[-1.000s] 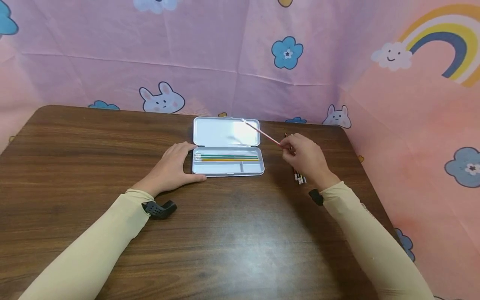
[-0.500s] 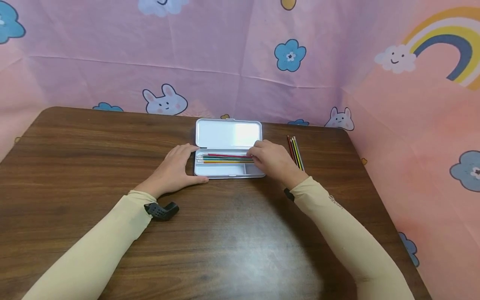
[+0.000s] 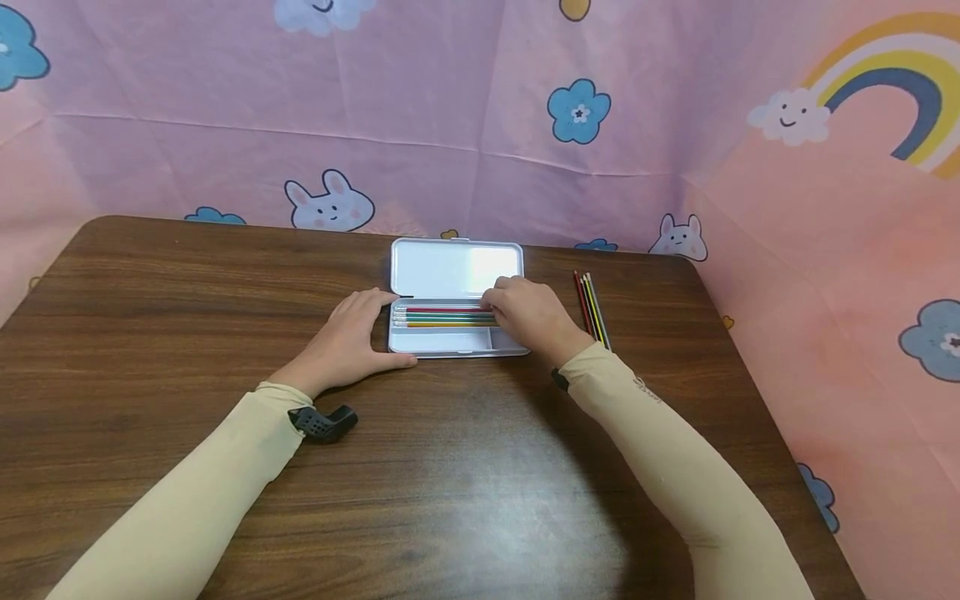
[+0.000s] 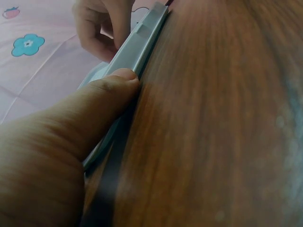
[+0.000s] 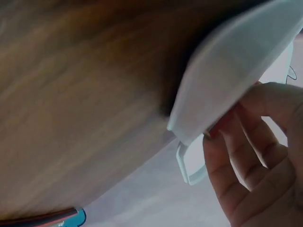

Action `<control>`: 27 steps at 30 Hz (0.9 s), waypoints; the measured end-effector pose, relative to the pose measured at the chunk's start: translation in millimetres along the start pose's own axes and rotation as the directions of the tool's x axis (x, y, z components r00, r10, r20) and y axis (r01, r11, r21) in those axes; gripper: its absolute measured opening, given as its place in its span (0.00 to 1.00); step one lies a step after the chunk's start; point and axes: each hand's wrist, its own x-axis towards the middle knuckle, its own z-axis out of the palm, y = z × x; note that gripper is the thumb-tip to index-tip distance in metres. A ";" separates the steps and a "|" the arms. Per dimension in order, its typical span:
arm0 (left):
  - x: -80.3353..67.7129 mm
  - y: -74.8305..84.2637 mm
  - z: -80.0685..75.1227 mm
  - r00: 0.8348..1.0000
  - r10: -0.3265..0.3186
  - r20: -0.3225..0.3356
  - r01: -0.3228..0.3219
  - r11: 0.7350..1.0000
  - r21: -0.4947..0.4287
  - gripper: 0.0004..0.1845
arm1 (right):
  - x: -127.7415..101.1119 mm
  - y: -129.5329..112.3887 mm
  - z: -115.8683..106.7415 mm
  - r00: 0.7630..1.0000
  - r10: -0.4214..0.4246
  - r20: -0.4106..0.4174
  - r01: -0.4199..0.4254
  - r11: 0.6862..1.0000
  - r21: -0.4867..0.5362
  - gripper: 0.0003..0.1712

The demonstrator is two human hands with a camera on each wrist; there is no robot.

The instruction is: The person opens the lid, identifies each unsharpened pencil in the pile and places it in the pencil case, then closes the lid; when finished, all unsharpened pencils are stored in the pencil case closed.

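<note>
An open white pencil case [image 3: 442, 340] lies on the table, its lid [image 3: 431, 267] tipped back. My left hand [image 3: 337, 343] grips the case's left end, thumb at the front wall and fingers by the hinge corner; in the left wrist view the thumb [image 4: 106, 94] presses the case wall [image 4: 135, 45]. Over the right end, my right hand [image 3: 536, 317] pinches a red pencil [image 3: 442, 310] lying in the rear compartment. Green pencils [image 3: 442, 316] and an orange pencil [image 3: 442, 325] lie beside it, eraser ends left. My right fingers cover the pencils' right ends.
Several loose pencils [image 3: 592, 304] lie together on the table right of the case, partly behind my right forearm. A divider splits the front compartment. The brown wooden table [image 3: 420, 500] meets a patterned pink cloth [image 3: 450, 125] at the back and right.
My right hand has carried the red pencil left from beside the loose pencils into the case, and the pencil now lies parallel to the others. My left hand stays at the case.
</note>
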 end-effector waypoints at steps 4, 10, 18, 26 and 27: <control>-0.1 1.0 0.7 1.000 0.002 -0.002 -0.002 1.000 -0.001 0.56 | 0.6 1.3 5.2 1.000 0.023 0.017 -0.023 1.000 0.000 0.14; 0.1 2.0 1.8 1.000 0.008 0.000 -0.008 1.000 0.002 0.57 | -0.5 0.3 8.5 0.999 0.050 0.012 -0.050 0.998 -0.028 0.15; 1.6 1.5 2.6 1.000 0.020 -0.010 -0.020 1.000 0.006 0.56 | 0.4 -0.3 8.8 0.998 0.055 0.040 -0.054 0.998 -0.029 0.15; 0.2 -1.9 2.3 1.000 -0.003 -0.001 0.003 1.000 0.006 0.57 | 0.2 1.3 5.6 0.996 0.040 0.083 -0.045 0.998 0.048 0.16; 0.1 -2.4 2.3 1.000 -0.005 -0.001 0.005 1.000 0.007 0.58 | -0.6 1.9 3.4 0.996 0.034 0.081 -0.039 0.997 0.066 0.16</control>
